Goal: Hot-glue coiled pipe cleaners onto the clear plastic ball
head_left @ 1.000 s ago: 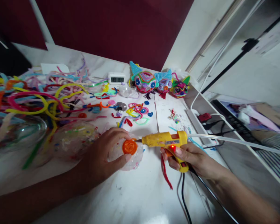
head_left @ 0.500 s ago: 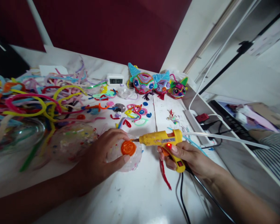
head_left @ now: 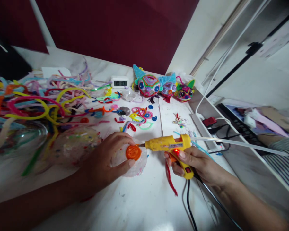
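Observation:
My left hand curls round an orange pipe-cleaner coil, its index finger at the top edge and thumb at the bottom. Under the coil lies a clear plastic dome, partly hidden by the hand. A yellow hot glue gun is in the grip of my right hand, red light lit and a glue stick out of its back. The nozzle points left, its tip at the coil's upper right edge. Below the gun hangs or lies a red pipe cleaner; which, I cannot tell.
Pipe cleaners are heaped at the left, beside a larger clear dome. Decorated animal heads and a small digital clock stand at the back. A power strip with cables runs along the right; another person's striped clothing shows beyond.
The glue gun's tip has shifted very slightly right along the orange coil's edge. The whole view has drifted a few pixels; both hands keep their holds.

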{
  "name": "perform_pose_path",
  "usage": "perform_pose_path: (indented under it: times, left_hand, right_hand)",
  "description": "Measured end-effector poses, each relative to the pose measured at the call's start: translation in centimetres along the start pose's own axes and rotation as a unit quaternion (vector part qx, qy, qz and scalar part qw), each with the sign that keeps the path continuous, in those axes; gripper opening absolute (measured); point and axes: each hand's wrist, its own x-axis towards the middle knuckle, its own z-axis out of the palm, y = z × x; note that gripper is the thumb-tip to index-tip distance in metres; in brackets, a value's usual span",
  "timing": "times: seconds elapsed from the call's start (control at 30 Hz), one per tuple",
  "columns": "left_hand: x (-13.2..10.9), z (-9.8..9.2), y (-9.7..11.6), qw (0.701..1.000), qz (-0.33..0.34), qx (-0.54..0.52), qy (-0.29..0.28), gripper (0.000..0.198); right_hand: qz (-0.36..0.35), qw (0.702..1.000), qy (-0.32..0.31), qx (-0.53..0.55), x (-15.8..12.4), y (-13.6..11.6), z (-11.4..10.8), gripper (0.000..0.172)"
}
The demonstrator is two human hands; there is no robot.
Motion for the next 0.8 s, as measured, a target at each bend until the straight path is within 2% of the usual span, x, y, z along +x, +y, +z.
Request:
perform_pose_path:
  times: [0.43, 0.8]
  left_hand:
    - [0.3, -0.4, 0.5, 1.000, -0.006, -0.001, -0.015, 0.027]
    - [0.4, -0.4, 0.6, 1.000, -0.016, 0.003, -0.020, 0.028]
  right_hand:
    - [-0.001, 0.999, 0.025, -0.039, -0.8, 0.0, 0.3, 0.057]
    - [-0.009, 0.998, 0.027, -0.065, -0.4, -0.6, 1.0, 0.060]
